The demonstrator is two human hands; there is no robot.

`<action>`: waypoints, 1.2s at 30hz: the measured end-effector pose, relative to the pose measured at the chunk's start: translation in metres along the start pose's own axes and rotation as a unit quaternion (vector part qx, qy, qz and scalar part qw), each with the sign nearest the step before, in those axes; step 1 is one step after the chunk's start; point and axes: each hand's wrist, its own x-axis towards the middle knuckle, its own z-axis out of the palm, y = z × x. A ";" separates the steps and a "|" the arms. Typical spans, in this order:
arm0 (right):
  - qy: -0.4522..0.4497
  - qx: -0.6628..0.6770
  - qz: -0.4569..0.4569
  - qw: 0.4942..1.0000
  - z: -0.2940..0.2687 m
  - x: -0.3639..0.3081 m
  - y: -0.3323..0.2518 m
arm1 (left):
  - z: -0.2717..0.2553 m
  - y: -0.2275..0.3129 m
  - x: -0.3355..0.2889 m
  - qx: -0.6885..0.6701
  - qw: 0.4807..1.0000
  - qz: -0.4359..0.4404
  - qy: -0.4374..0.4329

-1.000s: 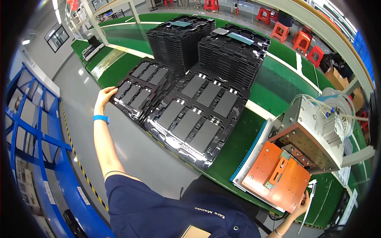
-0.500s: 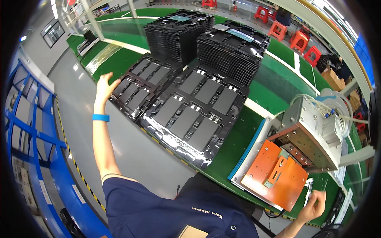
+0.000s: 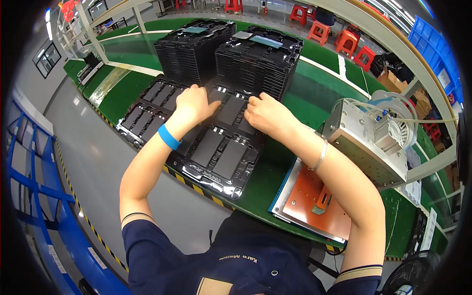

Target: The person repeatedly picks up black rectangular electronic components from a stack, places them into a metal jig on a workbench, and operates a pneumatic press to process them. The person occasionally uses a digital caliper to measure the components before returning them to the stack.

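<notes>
A black plastic tray (image 3: 223, 184) lies in front of me on the green bench, holding several flat, dark-grey rectangular packs (image 3: 230, 160) with white tabs along one end. Over its far left part is my left hand (image 3: 195, 105), thumb stretched apart from the bent fingers, with no pack visible in it. My right hand (image 3: 268, 115) reaches to the tray's far right side; its fingers are curled together beside a pack and their tips are partly hidden. Left of this tray, a second black tray (image 3: 129, 135) carries similar packs, partly covered by my left hand and wrist.
Two tall stacks of black trays (image 3: 194, 54) (image 3: 255, 66) stand behind. At the right are an orange plate (image 3: 300, 196) on a fixture and a metal machine head (image 3: 364, 142), with my right forearm crossing over the plate. A blue rack (image 3: 42, 189) stands at far left.
My left hand has moved right from the left tray's outer edge to the nearer tray. My right hand has come from beside the orange plate to the tray. The view has shifted.
</notes>
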 end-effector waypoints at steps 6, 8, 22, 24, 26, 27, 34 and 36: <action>0.040 -0.069 -0.071 0.994 0.015 0.011 0.000 | -0.017 0.008 0.013 -0.027 0.991 -0.040 -0.123; 0.031 -0.062 -0.084 0.994 0.013 0.013 0.001 | -0.020 0.007 0.013 -0.021 0.988 -0.049 -0.143; 0.025 -0.037 -0.052 0.998 0.017 0.000 0.012 | -0.014 -0.005 0.030 -0.102 0.985 -0.064 -0.124; 0.043 -0.058 -0.061 0.996 0.022 0.005 0.008 | -0.002 -0.016 0.031 -0.166 0.976 -0.054 -0.127; 0.057 -0.082 -0.098 0.990 0.024 0.014 0.004 | 0.007 -0.023 0.031 -0.203 0.976 -0.014 -0.079; 0.056 -0.084 -0.105 0.989 0.021 0.014 0.003 | 0.007 -0.022 0.033 -0.212 0.973 -0.011 -0.092; 0.048 -0.064 -0.107 0.991 0.028 0.014 0.016 | 0.005 -0.031 0.029 -0.349 0.926 -0.043 -0.134; 0.072 -0.049 -0.079 0.993 0.023 0.014 0.013 | 0.011 -0.043 0.031 -0.384 0.912 -0.057 -0.133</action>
